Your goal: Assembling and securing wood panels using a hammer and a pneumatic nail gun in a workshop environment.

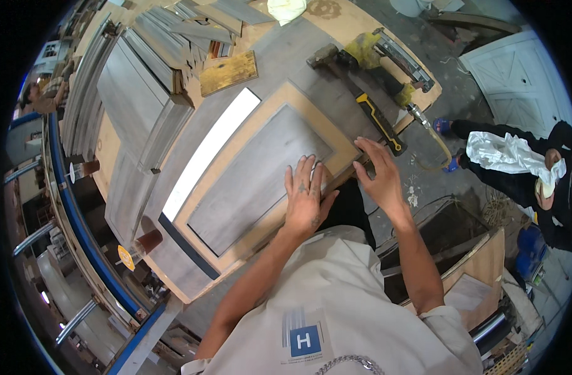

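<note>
A cabinet door panel (261, 172) with a grey centre and a bare tan wood frame lies flat on the workbench. My left hand (306, 197) rests on its near side, fingers spread over the grey centre and frame. At the panel's right corner my right hand (381, 175) has its fingers apart, its fingertips at the frame's edge; it holds nothing. Along the far side of the panel runs a bright white strip (211, 150), and a dark strip (189, 248) lies at its left end. A hammer (361, 97) with a black and yellow handle lies just beyond my right hand.
A nail gun (401, 59) with an air hose (441, 145) lies at the far right corner. Stacked grey boards (133, 94), a worn wood block (228, 73) and drink cups (149, 240) occupy the bench. Another person (529, 162) holds white wrapping at right; someone (42, 97) is far left.
</note>
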`<state>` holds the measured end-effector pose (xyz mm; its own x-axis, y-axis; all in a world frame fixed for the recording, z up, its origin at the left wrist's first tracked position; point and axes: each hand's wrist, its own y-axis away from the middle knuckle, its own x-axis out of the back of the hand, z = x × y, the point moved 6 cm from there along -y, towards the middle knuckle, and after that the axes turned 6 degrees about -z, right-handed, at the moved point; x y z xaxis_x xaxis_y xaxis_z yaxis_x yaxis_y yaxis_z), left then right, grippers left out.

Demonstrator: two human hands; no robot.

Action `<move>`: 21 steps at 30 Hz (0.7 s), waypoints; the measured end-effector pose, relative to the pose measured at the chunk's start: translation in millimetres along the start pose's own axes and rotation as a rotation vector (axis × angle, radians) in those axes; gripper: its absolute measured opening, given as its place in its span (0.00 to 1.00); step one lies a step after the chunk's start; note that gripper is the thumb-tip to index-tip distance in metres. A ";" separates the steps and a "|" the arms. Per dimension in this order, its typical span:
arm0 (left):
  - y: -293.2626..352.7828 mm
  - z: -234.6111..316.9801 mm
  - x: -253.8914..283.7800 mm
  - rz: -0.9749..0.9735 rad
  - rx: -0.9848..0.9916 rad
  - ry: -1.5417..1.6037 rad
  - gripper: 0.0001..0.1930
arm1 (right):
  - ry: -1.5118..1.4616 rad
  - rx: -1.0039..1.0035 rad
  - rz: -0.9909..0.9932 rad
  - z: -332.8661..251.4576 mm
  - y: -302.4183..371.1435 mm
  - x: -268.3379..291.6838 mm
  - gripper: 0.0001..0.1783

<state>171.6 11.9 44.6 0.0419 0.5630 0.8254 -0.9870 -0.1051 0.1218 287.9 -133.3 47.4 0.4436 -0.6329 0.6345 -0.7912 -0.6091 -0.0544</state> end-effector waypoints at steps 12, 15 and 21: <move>-0.1 -2.7 -10.7 0.038 0.047 -0.012 0.32 | -0.019 -0.043 -0.017 7.7 -2.2 -0.5 0.27; 0.3 -3.7 -10.1 0.057 0.041 -0.004 0.31 | -0.061 -0.061 -0.010 8.5 -1.7 -2.1 0.26; 0.7 -2.6 -9.9 0.072 0.035 0.004 0.31 | -0.081 -0.082 -0.007 9.4 -2.8 -0.2 0.24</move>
<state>170.0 8.4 35.1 -0.0301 0.5559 0.8307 -0.9813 -0.1745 0.0812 294.0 -136.0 40.2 0.4794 -0.6670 0.5703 -0.8182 -0.5747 0.0155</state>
